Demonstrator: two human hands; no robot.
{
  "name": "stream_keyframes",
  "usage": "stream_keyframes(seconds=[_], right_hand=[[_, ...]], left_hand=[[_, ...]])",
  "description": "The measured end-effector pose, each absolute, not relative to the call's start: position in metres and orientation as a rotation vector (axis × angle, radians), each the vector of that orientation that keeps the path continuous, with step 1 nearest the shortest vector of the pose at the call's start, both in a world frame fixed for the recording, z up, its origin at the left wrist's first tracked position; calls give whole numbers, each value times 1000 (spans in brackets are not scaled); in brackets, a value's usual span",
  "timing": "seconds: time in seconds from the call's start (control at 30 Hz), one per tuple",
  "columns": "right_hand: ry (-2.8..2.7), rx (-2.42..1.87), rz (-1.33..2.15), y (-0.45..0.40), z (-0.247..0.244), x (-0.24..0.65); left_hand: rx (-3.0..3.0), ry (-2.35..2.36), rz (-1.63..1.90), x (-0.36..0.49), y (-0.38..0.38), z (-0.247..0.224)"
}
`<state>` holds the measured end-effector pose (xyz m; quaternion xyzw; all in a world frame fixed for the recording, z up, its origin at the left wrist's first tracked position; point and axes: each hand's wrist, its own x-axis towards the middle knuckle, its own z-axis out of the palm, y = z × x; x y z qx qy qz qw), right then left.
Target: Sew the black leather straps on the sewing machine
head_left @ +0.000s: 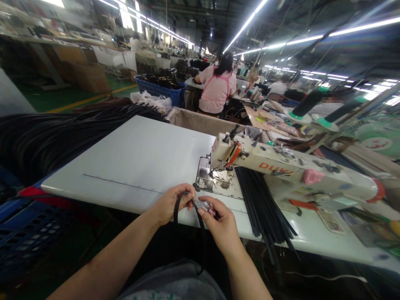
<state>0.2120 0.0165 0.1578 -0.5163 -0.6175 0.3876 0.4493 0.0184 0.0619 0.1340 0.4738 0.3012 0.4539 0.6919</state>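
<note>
My left hand (178, 201) pinches a narrow black strap (176, 211) between thumb and fingers, close to the front edge of the white sewing table (146, 146). The strap bends over in a loop and both sides hang toward my lap. Beside it, my right hand (218, 218) is closed around small pink-handled thread snips (212, 211), mostly hidden by the fingers. Its thumb lies against or very near the strap; I cannot tell which. Just beyond both hands stands the sewing machine (250, 156), its needle area over a worn metal plate (215, 181).
A bundle of black straps (265, 204) lies under the machine arm and overhangs the front edge. More black strips (62, 133) are heaped at left, above a blue crate (34, 233). A co-worker (218, 89) sits ahead near a blue basket (161, 88). Thread cones (308, 104) stand right.
</note>
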Motion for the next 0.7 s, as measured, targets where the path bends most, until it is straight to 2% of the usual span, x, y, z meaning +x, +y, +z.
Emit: stream_keyframes(seconds=[0.2,0.7], right_hand=[[-1604,-1301,864,17,164,206],[-1368,-1403,934,19,155,202]], left_hand=[[1146,749,984,18,62,129],[895,784,1056,31,57,132]])
